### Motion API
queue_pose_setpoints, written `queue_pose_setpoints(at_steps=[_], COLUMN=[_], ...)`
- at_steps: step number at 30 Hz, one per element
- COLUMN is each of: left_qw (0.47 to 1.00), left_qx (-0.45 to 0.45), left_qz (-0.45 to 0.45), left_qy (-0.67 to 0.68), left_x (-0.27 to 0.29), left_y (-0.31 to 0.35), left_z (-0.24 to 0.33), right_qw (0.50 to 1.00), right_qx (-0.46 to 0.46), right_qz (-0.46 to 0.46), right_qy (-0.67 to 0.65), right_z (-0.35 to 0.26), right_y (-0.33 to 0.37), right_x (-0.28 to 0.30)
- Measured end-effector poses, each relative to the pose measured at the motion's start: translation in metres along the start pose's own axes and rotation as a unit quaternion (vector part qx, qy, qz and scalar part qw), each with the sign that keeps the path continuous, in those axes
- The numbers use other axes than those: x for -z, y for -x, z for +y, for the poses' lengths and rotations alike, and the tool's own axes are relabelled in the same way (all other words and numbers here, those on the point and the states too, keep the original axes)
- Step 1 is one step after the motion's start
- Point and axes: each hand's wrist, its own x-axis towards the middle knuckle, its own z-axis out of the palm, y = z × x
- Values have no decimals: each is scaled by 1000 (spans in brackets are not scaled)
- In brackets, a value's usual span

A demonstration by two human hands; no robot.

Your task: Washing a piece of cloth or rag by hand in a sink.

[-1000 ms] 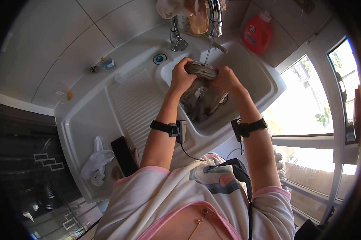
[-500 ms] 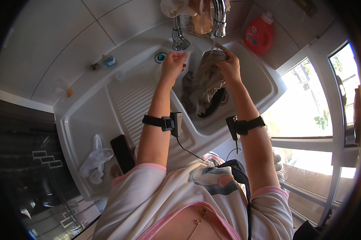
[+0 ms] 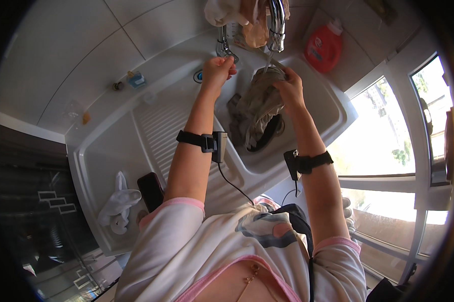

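My right hand (image 3: 290, 89) grips a wet greyish-beige cloth garment (image 3: 259, 95) in the right basin, beneath a thin stream of water from the chrome faucet spout (image 3: 276, 30). Its thumb and fingers press on the upper right of the bundle. My left hand (image 3: 218, 74) is raised at the chrome faucet lever (image 3: 224, 48), fingers curled together over its lower end, hiding part of it. Below the garment, a dark round-edged thing (image 3: 267, 133) lies in the basin; its kind does not show.
The sink's ribbed washboard (image 3: 161, 126) slopes left of the basin. A white cloth (image 3: 118, 204) and a black phone (image 3: 150, 191) lie further left. A red detergent bottle (image 3: 323, 46) stands at the back right, a small blue bottle (image 3: 135, 79) on the back ledge. Cloths hang over the faucet.
My left hand has risen slightly and now overlaps the faucet lever's end. My right hand keeps hold of the garment, which is spread a little differently under the running water.
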Motion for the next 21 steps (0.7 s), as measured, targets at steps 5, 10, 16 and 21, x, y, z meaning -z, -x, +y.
queue_pose_setpoints(at_steps=[5,10,16,21], left_qw=[996,991,986,974], left_qx=[78,-4,63,196], left_qz=[-27,71,82,36], left_qy=[-22,116,-128,105], left_x=[-1,-1,-2,13], left_y=[-12,-21,-14,-27], left_z=[-6,-3,9,-11], right_qw=[1000,1000,1000,1000], right_qx=[2,-8,7,-3], right_qz=[3,18,5,8], right_qy=[8,10,21,4], right_z=[4,0,3,-1], right_y=[2,7,12,16], right_x=[2,3,4,-2])
